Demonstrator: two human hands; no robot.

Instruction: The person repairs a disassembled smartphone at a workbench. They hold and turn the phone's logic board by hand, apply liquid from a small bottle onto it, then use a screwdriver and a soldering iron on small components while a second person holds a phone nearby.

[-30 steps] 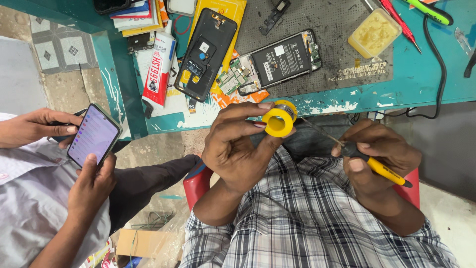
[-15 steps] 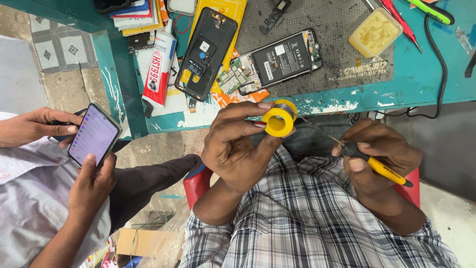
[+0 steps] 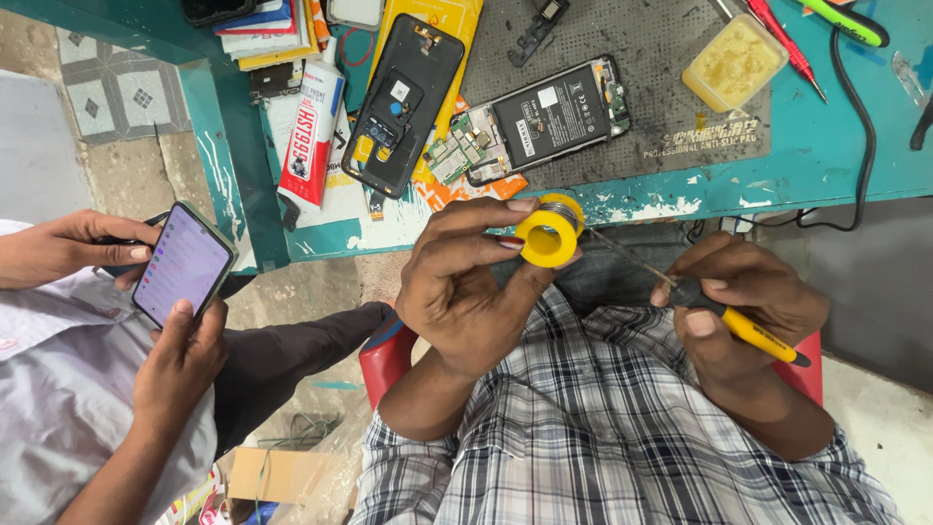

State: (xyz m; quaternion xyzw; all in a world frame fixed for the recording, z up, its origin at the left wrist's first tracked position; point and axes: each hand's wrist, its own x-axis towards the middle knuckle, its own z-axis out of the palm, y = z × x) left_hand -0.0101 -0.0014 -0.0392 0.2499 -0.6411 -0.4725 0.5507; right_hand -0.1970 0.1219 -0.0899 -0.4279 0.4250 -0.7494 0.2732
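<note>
We work at a teal workbench with chipped paint, its edge above our lap. On it lies a dark grey anti-slip mat; an opened phone with its internals exposed rests on the mat, and a second opened phone lies just left of it. A yellowish tub sits at the mat's right side, and a white glue tube lies near the bench's left edge.

Our left hand is closed around a yellow solder spool, thumb and fingers pinching its rim, held just below the bench edge. Our right hand grips a yellow-handled soldering iron, its thin tip pointing toward the spool.

At left, another person's hands hold a lit smartphone.
</note>
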